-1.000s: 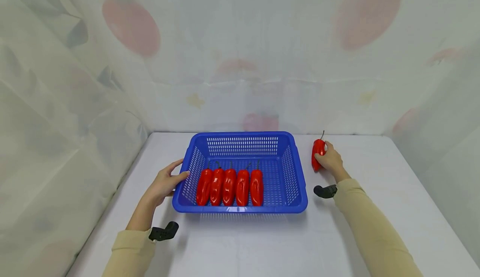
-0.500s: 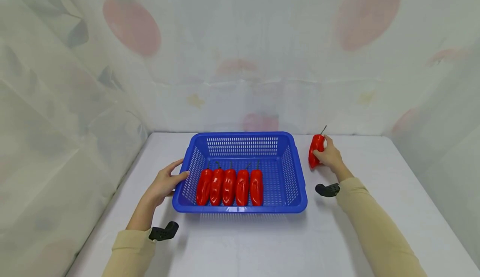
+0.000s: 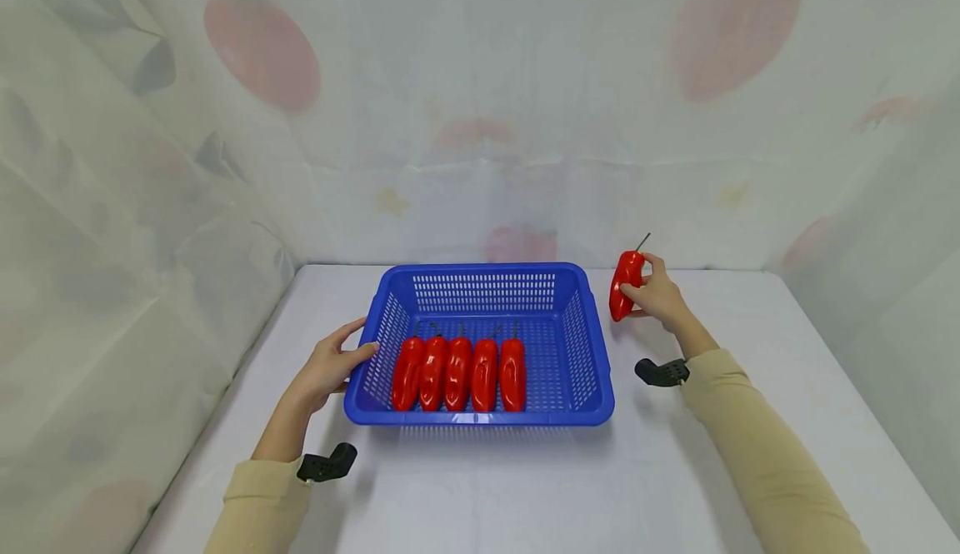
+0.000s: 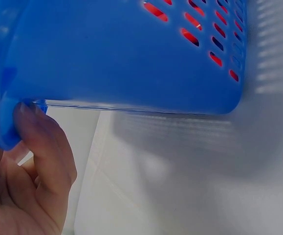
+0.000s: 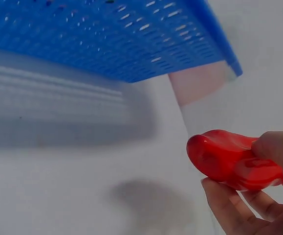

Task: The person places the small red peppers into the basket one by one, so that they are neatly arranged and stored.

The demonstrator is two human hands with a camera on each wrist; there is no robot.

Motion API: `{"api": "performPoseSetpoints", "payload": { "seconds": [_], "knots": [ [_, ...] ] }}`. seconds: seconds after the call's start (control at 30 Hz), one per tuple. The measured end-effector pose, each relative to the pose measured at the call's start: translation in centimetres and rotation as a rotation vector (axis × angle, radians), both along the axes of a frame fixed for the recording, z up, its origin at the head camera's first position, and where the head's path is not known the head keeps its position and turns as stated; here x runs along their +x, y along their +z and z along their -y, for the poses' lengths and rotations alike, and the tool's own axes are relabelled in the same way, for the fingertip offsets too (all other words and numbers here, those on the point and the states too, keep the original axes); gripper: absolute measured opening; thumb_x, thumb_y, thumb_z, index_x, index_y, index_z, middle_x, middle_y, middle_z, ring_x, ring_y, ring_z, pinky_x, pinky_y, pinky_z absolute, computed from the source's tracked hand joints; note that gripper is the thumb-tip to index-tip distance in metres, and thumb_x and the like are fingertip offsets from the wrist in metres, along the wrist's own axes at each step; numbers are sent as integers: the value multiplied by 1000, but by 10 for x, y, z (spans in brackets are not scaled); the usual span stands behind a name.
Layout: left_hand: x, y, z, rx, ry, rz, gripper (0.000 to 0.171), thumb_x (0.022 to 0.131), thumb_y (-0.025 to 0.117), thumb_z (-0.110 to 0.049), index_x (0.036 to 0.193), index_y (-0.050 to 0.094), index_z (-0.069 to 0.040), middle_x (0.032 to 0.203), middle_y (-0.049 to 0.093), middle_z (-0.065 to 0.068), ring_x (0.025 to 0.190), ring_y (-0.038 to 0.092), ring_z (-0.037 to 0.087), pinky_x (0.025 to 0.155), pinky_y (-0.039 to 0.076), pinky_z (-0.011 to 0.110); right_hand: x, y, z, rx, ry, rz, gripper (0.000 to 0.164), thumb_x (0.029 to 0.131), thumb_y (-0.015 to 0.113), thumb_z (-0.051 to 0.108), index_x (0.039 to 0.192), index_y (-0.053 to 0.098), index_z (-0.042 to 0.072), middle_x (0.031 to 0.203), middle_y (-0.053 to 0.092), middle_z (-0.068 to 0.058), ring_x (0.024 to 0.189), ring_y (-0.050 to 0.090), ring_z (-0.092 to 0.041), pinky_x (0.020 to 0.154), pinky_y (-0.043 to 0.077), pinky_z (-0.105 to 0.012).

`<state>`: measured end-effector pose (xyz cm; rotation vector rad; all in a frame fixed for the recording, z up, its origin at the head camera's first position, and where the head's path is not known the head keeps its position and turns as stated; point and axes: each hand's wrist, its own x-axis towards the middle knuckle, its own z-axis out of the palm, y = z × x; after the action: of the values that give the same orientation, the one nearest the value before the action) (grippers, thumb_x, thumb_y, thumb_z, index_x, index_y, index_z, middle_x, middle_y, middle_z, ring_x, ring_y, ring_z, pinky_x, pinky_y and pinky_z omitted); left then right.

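Observation:
A blue plastic basket (image 3: 480, 419) with slotted walls is at the middle of the table. Inside it, several red chili peppers (image 3: 459, 375) lie side by side toward the left, stems pointing away. My left hand (image 3: 327, 366) grips the basket's left rim, thumb on top and fingers curled under it, as the left wrist view shows. Right of the basket, my right hand (image 3: 660, 294) pinches another red chili pepper (image 5: 234, 159) between thumb and fingers. That pepper is off the table, its stem up and its shadow below in the right wrist view.
White cloth covers the table (image 3: 480, 496). A pale curtain (image 3: 480, 104) with faded fruit prints hangs behind the table and along both sides. Dark wrist cameras (image 3: 327, 463) sit at both sleeve cuffs.
My right hand has lifted the red chili pepper off the table and carried it slightly left and away from me. The left hand, the basket and the peppers inside have stayed put.

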<state>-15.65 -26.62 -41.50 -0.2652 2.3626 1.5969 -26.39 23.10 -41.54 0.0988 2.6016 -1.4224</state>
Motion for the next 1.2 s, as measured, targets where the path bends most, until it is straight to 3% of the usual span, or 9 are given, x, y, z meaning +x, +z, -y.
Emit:
{"api": "performPoseSetpoints", "payload": {
  "seconds": [0.23,0.37,0.6,1.2],
  "knots": [
    [9,22,-11,2,-5,9,65,92,55,-23,147,21,-14,113,57,31,78,68,28,64,57,43,2,16,8,-38,37,-30,81,91,55,16,147,-3,10,131,33,-33,114,45,-48,78,51,-51],
    [10,25,-12,5,-4,6,66,92,56,-25,147,21,-15,114,57,31,78,68,27,64,57,43,3,24,11,-52,61,-40,80,91,54,16,147,-3,9,129,33,-34,112,46,-48,76,52,-50],
    [-2,-4,2,5,-1,-6,70,90,58,-33,148,20,-21,115,58,28,78,68,26,63,57,43,5,35,19,-59,112,-82,81,91,55,15,147,-3,9,127,33,-33,109,48,-47,74,53,-49],
    [1,-2,0,13,-2,-14,68,90,58,-32,147,22,-21,112,59,28,78,68,26,63,57,44,15,58,41,-145,256,-75,80,90,58,13,148,2,16,127,35,-30,107,52,-46,71,55,-46]
  ]
}}
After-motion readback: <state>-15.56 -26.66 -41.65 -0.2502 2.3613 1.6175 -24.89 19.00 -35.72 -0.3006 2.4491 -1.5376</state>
